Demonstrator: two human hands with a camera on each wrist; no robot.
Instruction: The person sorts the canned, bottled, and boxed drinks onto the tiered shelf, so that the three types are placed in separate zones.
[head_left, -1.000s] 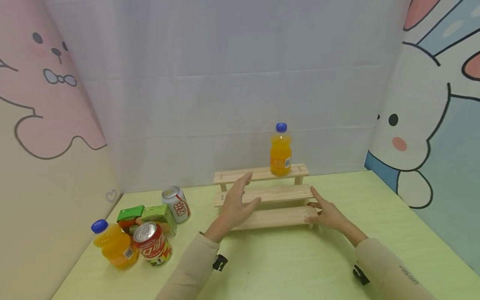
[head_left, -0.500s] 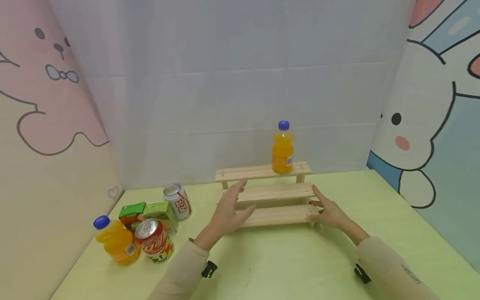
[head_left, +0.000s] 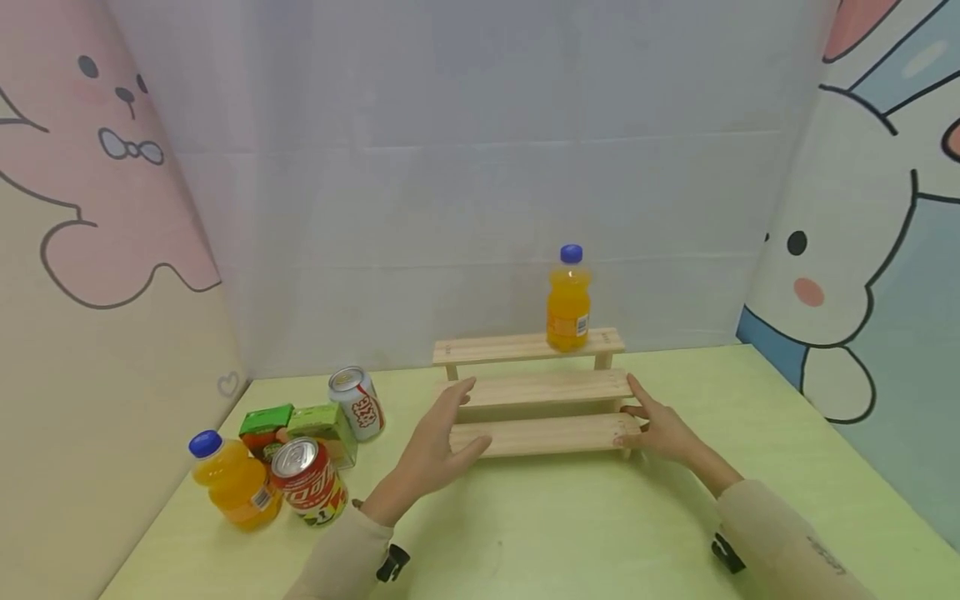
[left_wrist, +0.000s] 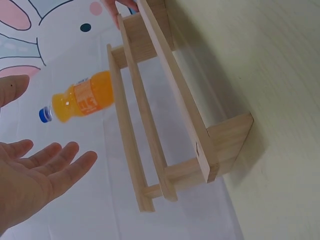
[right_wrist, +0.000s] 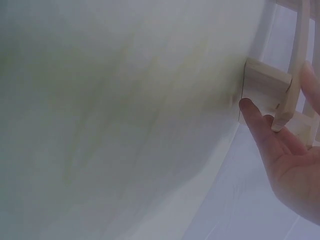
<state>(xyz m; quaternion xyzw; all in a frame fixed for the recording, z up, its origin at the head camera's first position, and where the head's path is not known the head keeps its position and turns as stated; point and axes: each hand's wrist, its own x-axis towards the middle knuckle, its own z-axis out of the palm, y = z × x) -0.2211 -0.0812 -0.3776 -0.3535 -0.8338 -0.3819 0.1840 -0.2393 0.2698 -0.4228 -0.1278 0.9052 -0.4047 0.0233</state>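
Change since a second ago: left hand (head_left: 429, 452) has drawn back toward the near left, off the middle of the wooden rack (head_left: 543, 387); more of the bottom board shows beside the thumb. Right hand (head_left: 663, 429) has kept its place at the rack's right end. Bottle of orange drink (head_left: 568, 308) as before, upright on the top board, right of that board's middle.

Left: grip spread, holding nothing, thumb well apart from the fingers, fingertips pointing toward the far edge of the tabletop (head_left: 562, 525). Left wrist view shows a gap between hand and rack.

Right: grip pinching the rack's end, thumb and fingers on opposite faces of the front board; one fingertip at the side panel. Wrist bent inward, forearm slanting in from the near right.

Rack stands near the tabletop's far edge, right of that edge's middle. Toward the left edge, unchanged, a close group: second bottle (head_left: 236, 487), leaning; red can (head_left: 309, 487); two green cartons (head_left: 330, 429); silver can (head_left: 358, 408), the one nearest the far edge.
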